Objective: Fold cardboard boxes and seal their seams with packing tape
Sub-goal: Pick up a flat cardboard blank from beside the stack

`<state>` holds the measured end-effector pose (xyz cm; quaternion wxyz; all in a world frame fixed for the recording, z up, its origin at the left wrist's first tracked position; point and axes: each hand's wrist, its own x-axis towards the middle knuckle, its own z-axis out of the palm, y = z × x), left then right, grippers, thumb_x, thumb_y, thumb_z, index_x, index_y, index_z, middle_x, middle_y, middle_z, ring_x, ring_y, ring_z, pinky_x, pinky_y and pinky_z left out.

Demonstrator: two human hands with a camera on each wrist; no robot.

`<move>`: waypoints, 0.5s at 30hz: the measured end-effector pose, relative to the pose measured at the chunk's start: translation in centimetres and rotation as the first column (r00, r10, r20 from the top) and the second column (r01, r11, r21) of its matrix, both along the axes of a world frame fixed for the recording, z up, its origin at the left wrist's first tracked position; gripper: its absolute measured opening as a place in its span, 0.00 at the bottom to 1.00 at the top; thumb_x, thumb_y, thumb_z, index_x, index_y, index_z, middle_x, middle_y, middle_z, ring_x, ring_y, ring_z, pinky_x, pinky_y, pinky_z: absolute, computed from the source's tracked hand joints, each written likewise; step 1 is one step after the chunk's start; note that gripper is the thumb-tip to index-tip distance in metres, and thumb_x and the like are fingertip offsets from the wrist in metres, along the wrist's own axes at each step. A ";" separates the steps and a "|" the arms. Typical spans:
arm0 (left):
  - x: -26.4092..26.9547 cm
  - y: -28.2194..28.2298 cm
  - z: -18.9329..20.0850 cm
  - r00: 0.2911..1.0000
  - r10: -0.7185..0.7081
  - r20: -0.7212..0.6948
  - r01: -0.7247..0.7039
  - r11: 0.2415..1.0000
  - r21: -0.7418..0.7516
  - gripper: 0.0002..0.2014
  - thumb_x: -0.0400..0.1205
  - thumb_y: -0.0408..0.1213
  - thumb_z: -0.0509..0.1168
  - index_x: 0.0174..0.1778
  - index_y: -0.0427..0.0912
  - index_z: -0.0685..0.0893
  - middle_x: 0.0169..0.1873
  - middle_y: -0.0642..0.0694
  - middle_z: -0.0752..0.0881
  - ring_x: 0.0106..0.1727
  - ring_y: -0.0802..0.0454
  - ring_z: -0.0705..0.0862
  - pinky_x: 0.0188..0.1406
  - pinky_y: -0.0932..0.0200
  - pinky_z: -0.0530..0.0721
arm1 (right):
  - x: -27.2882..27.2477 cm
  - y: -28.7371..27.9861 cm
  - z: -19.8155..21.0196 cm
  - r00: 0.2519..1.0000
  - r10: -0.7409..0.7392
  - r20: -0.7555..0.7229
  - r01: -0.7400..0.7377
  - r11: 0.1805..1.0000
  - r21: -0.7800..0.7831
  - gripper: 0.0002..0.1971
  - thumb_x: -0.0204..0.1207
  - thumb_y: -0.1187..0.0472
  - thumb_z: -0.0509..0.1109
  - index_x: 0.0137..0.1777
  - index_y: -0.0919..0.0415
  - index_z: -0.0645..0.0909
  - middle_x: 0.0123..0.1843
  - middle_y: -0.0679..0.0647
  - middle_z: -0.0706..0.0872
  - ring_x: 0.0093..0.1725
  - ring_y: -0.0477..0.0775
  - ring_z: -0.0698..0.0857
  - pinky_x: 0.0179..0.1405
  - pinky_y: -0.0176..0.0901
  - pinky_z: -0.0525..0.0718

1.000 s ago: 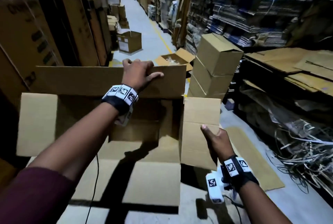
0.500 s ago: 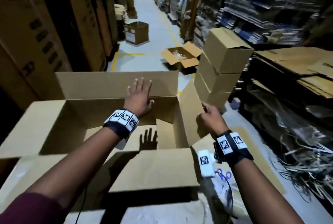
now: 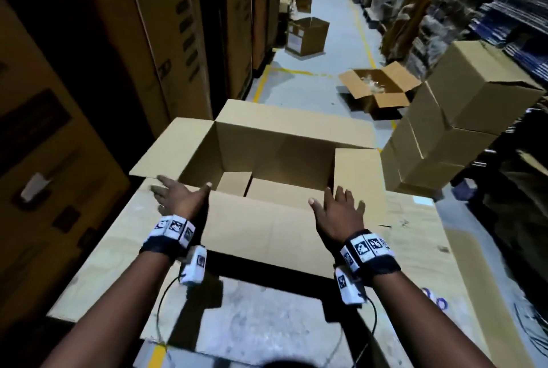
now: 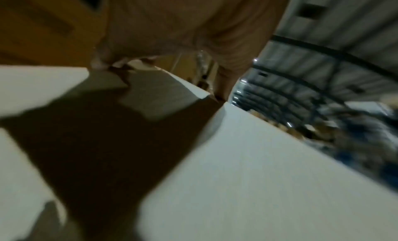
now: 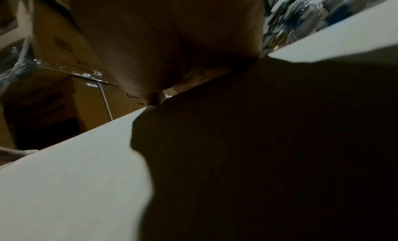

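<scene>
An open brown cardboard box (image 3: 275, 157) stands in front of me with all its top flaps spread outward. The near flap (image 3: 261, 231) slopes toward me. My left hand (image 3: 178, 198) is spread flat at the box's near left corner, fingers reaching toward the left flap (image 3: 175, 148). With fingers straight, my right hand (image 3: 338, 213) lies at the near right corner, beside the right flap (image 3: 358, 184). Neither hand grips anything. The wrist views are blurred and show a palm (image 4: 183, 23) over pale cardboard (image 4: 258, 176), and a palm (image 5: 172, 40) over cardboard (image 5: 75, 185). No tape is visible.
The box sits on flat cardboard sheets (image 3: 112, 264) on the warehouse floor. Sealed boxes are stacked (image 3: 462, 118) close on the right. An open box (image 3: 379, 89) and another box (image 3: 307, 37) lie up the aisle. Tall cartons (image 3: 166, 41) wall the left, shelving (image 3: 504, 12) the right.
My left hand left the far flap and came back to the near left corner. My right hand let go of the right flap. The flaps now lie spread outward.
</scene>
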<state>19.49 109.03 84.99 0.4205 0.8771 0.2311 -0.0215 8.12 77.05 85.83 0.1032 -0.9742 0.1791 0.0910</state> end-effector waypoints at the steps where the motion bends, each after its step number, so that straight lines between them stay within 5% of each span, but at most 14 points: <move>1: 0.7 1.1 -0.3 0.997 0.071 0.006 -0.068 0.971 -0.231 0.66 0.69 0.52 0.81 0.87 0.38 0.37 0.84 0.28 0.60 0.82 0.33 0.66 0.80 0.38 0.68 | -0.3 0.5 0.2 1.000 0.019 0.019 -0.020 1.000 0.008 0.41 0.85 0.29 0.43 0.89 0.54 0.57 0.90 0.62 0.54 0.89 0.65 0.52 0.84 0.73 0.52; 2: 1.3 2.1 -0.5 0.992 0.122 0.040 -0.093 0.897 -0.432 0.69 0.62 0.50 0.84 0.87 0.41 0.40 0.80 0.30 0.70 0.76 0.35 0.76 0.76 0.39 0.75 | -0.7 1.2 0.3 0.996 0.061 0.058 -0.062 0.998 0.019 0.44 0.81 0.25 0.42 0.89 0.54 0.57 0.91 0.63 0.54 0.89 0.65 0.53 0.84 0.72 0.53; 4: 1.5 2.7 -0.4 0.971 0.133 0.199 -0.008 0.849 -0.528 0.67 0.57 0.49 0.83 0.87 0.45 0.49 0.76 0.36 0.77 0.72 0.43 0.81 0.74 0.42 0.78 | -1.9 2.5 0.7 0.965 0.223 0.137 -0.230 0.973 0.031 0.53 0.73 0.18 0.43 0.90 0.52 0.52 0.91 0.63 0.49 0.90 0.65 0.49 0.86 0.70 0.52; 6: 0.3 2.1 -0.1 0.910 0.007 0.415 0.154 0.923 -0.354 0.55 0.70 0.47 0.81 0.88 0.48 0.52 0.78 0.42 0.76 0.76 0.51 0.76 0.78 0.45 0.75 | -3.4 4.7 1.0 0.897 0.431 0.097 -0.431 0.902 -0.018 0.60 0.66 0.12 0.44 0.91 0.50 0.44 0.92 0.62 0.42 0.90 0.64 0.41 0.86 0.72 0.44; 8: -1.2 1.1 -0.4 0.810 -0.241 0.535 0.302 0.953 -0.027 0.41 0.80 0.54 0.72 0.86 0.52 0.60 0.75 0.49 0.80 0.76 0.49 0.77 0.79 0.43 0.72 | -4.4 6.3 0.6 0.843 0.538 -0.018 -0.537 0.838 -0.093 0.66 0.61 0.12 0.57 0.90 0.50 0.37 0.91 0.63 0.35 0.89 0.65 0.35 0.84 0.75 0.37; 9: -2.1 0.6 -0.4 0.765 -0.427 0.482 0.374 0.904 0.207 0.34 0.81 0.61 0.66 0.82 0.55 0.68 0.73 0.51 0.82 0.76 0.48 0.77 0.81 0.38 0.66 | -4.8 6.8 0.3 0.832 0.551 -0.063 -0.554 0.824 -0.119 0.68 0.61 0.16 0.66 0.90 0.50 0.35 0.90 0.63 0.33 0.89 0.66 0.34 0.83 0.76 0.36; 11: -3.0 0.4 -0.4 0.707 -0.682 0.186 0.516 0.677 0.524 0.31 0.81 0.71 0.54 0.73 0.57 0.79 0.73 0.56 0.81 0.80 0.51 0.71 0.83 0.30 0.49 | -5.3 7.0 0.4 0.828 0.552 -0.101 -0.561 0.812 -0.160 0.66 0.65 0.28 0.76 0.90 0.51 0.36 0.90 0.65 0.35 0.89 0.68 0.38 0.83 0.77 0.41; 13: -2.8 0.3 0.8 0.672 -0.740 0.029 0.604 0.570 0.557 0.38 0.79 0.77 0.46 0.71 0.56 0.81 0.74 0.57 0.80 0.81 0.54 0.68 0.82 0.29 0.45 | -5.8 6.9 1.5 0.823 0.563 -0.077 -0.566 0.801 -0.197 0.53 0.75 0.41 0.74 0.90 0.52 0.44 0.91 0.65 0.47 0.89 0.70 0.50 0.84 0.72 0.54; 15: -2.9 0.4 3.1 0.600 -0.800 0.012 0.672 0.512 0.535 0.44 0.74 0.80 0.42 0.71 0.54 0.82 0.72 0.55 0.81 0.78 0.53 0.73 0.82 0.31 0.54 | -6.3 6.9 3.6 0.810 0.587 -0.012 -0.576 0.790 -0.208 0.40 0.80 0.50 0.69 0.89 0.55 0.56 0.87 0.64 0.64 0.83 0.69 0.66 0.77 0.61 0.71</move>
